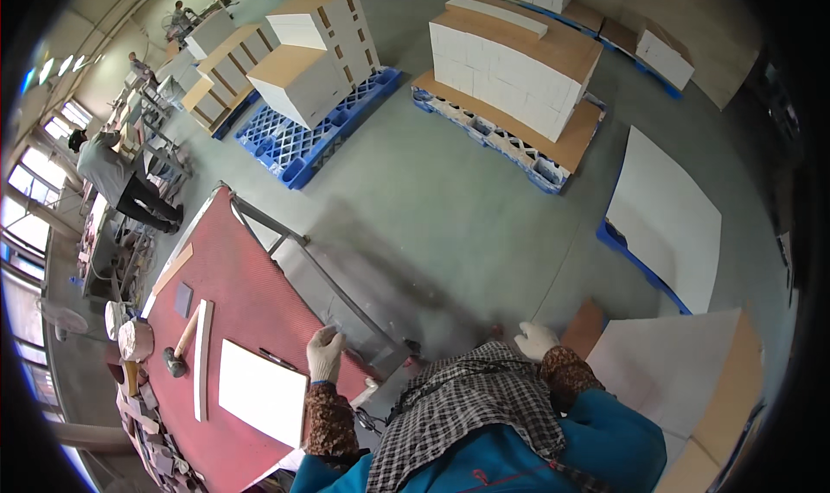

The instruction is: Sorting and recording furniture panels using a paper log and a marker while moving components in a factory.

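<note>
My left hand (326, 355), in a pale knit glove, is raised above the right edge of a red-covered table (233, 260). Its fingers are loosely bent, with nothing visible in them. A white rectangular board (262, 393) lies beside it on the table, with a dark pen (277, 358) along its far edge. Left of the board are a narrow white strip (203, 360) and a mallet (177, 361) with a wooden handle and dark head. My right hand (536, 341), gloved too, hangs off the table near the white boxes at my right, fingers slightly apart and holding nothing I can see.
A grey block (183, 299) and small pieces line the table's left side. A metal rail (320, 277) runs along its right. Blue pallets (298, 165) with stacked white boxes (506, 69) stand ahead. White boxes (666, 363) stand close at right. A person (112, 178) works far left.
</note>
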The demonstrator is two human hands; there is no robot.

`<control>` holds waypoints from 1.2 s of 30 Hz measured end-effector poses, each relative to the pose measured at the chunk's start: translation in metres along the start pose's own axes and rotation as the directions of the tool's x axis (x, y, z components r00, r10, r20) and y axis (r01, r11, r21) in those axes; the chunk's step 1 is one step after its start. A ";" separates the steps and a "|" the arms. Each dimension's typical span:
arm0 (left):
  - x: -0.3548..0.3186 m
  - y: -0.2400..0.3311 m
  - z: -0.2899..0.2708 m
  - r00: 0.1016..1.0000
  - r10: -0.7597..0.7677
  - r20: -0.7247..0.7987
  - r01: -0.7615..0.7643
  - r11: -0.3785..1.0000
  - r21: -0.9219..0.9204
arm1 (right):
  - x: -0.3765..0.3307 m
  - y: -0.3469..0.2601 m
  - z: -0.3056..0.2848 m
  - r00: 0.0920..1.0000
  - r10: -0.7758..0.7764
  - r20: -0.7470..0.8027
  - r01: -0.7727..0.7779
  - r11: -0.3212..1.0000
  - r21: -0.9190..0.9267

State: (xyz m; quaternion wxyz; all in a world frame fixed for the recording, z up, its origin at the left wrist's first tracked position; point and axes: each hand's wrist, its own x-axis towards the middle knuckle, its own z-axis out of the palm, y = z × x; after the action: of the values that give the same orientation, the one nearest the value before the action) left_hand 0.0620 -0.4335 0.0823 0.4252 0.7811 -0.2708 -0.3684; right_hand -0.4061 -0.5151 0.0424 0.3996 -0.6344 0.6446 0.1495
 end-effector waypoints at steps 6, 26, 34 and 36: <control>0.009 0.061 0.093 0.988 0.053 0.147 -0.070 0.991 0.116 | 0.026 0.076 -0.035 0.988 -0.031 -0.151 0.039 0.998 0.052; 0.266 0.183 0.222 0.941 -0.109 0.320 0.064 0.987 0.148 | 0.244 0.015 -0.186 0.980 0.014 -0.200 0.024 0.981 0.190; 0.415 0.240 0.234 0.943 -0.069 0.325 0.009 0.983 0.183 | 0.365 -0.063 -0.305 0.988 0.036 -0.148 -0.005 0.978 0.207; 0.435 0.250 0.240 0.960 -0.034 0.279 0.004 0.994 0.107 | 0.394 -0.079 -0.329 0.994 0.047 -0.100 -0.031 0.988 0.148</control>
State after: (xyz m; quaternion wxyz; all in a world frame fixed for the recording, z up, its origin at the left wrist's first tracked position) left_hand 0.0941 -0.9888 0.0602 0.3372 0.7449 -0.3397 -0.4648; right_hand -0.3903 -1.0321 -0.0014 0.4082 -0.5975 0.6859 0.0766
